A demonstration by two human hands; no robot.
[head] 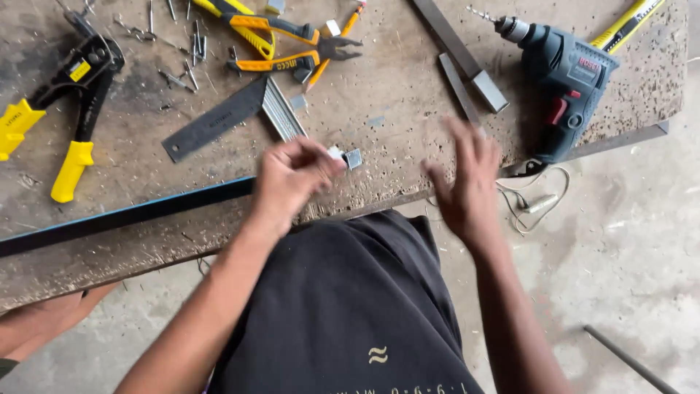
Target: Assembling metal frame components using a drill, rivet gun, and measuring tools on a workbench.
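Small metal piece held at bench edge.
The left hand pinched a small, square grey metal piece over the workbench; the right hand, open, was motion-blurred.

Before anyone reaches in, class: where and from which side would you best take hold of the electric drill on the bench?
Probably the drill by its handle, which slants toward the bench's near edge, coming from that near side by the right hand. The bit points away at the far end.
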